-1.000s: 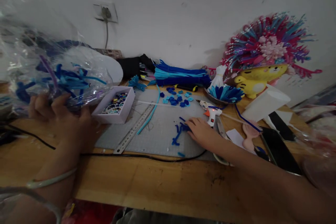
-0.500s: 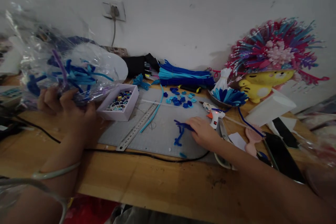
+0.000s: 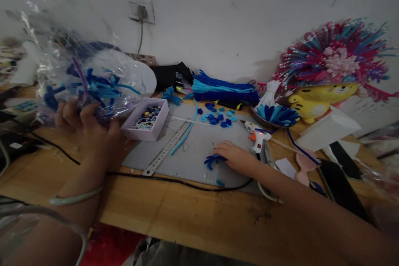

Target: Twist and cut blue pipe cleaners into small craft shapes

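At the left, my left hand has its fingers curled into the front of a clear plastic bag. Blue and purple pipe-cleaner shapes show through the plastic. My right hand rests low over the grey cutting mat, fingers closed on dark blue pipe-cleaner pieces. Their ends stick out to the left of the fingertips; the rest is hidden under the hand. Behind it lie several small blue flower-like pieces. A small teal scrap lies near the mat's front edge.
Between the hands stand a bead box, a steel ruler and a light blue pipe cleaner. Right of my right hand are a glue gun, scissors and a phone. A black cable crosses the front.
My right hand has drawn the loose dark blue pieces together beneath its fingers. My left hand stays at the bag. The whole view has shifted slightly.
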`<action>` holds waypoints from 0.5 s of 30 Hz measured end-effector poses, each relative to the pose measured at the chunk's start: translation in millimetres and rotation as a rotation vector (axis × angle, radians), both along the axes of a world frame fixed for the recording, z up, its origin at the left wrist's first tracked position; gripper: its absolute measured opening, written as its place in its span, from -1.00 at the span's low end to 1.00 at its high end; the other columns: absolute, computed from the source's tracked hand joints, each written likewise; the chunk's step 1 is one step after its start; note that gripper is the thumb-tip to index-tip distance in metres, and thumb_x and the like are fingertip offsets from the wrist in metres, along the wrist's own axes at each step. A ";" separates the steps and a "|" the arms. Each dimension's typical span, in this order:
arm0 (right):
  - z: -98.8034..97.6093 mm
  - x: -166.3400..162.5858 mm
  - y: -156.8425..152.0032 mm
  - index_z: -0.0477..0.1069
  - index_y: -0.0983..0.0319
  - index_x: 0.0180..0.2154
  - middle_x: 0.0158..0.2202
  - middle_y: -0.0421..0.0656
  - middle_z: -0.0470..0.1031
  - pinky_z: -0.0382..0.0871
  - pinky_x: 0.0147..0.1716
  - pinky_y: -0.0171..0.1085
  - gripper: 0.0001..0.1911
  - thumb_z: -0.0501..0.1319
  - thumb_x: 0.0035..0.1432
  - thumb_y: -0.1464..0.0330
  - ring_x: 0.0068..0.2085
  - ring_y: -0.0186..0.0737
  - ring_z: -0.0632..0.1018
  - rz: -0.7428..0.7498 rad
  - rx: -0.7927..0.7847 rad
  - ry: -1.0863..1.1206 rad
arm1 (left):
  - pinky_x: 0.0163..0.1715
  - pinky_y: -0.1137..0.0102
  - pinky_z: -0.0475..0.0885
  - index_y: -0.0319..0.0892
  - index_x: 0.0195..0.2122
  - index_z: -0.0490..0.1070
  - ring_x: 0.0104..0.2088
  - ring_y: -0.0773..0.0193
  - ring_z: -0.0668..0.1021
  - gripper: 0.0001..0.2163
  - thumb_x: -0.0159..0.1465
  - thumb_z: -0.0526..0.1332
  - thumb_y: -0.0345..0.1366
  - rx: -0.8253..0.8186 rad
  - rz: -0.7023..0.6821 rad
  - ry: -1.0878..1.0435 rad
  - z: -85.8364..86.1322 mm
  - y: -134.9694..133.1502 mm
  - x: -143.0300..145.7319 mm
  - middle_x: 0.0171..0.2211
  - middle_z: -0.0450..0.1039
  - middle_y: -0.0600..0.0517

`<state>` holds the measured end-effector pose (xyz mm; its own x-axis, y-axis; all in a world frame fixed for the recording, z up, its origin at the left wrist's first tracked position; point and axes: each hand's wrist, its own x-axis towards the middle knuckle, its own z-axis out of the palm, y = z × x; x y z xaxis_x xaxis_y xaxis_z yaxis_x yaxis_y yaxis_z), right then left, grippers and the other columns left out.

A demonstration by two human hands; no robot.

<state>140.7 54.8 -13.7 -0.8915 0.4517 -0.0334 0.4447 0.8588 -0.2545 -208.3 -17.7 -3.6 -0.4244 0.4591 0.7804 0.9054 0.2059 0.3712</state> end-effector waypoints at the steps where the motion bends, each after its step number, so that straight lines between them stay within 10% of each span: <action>1: 0.6 0.0 0.7 0.35 0.31 -0.15 -0.12 -0.05 0.38 0.19 0.00 -0.19 -0.63 0.00 -0.01 0.64 -0.04 -0.22 0.34 -0.031 0.007 -0.004 | 0.12 0.00 -0.11 -0.20 0.00 0.16 0.16 -0.04 0.00 -0.48 -0.03 0.20 -0.29 -0.006 0.005 -0.014 0.5 0.2 0.3 0.13 -0.04 -0.14; 7: 15.3 -5.1 -5.9 0.37 0.33 -0.22 -0.24 -0.04 0.42 0.26 -0.10 -0.22 -0.78 0.02 0.11 0.50 -0.15 -0.20 0.40 -0.325 -0.013 0.111 | 0.11 0.00 -0.07 -0.19 -0.04 0.19 0.16 -0.03 0.01 -0.53 -0.02 0.18 -0.31 0.004 0.018 -0.043 5.5 0.1 6.1 0.11 -0.02 -0.15; 15: 30.6 -18.3 -27.0 0.36 0.28 -0.23 -0.23 -0.07 0.41 0.24 -0.12 -0.23 -0.80 0.03 0.10 0.50 -0.14 -0.21 0.39 -0.269 -0.072 0.124 | 0.11 0.05 -0.07 -0.20 0.02 0.18 0.15 -0.02 0.02 -0.48 -0.01 0.19 -0.30 0.002 0.020 -0.022 1.2 -0.5 3.6 0.13 -0.02 -0.13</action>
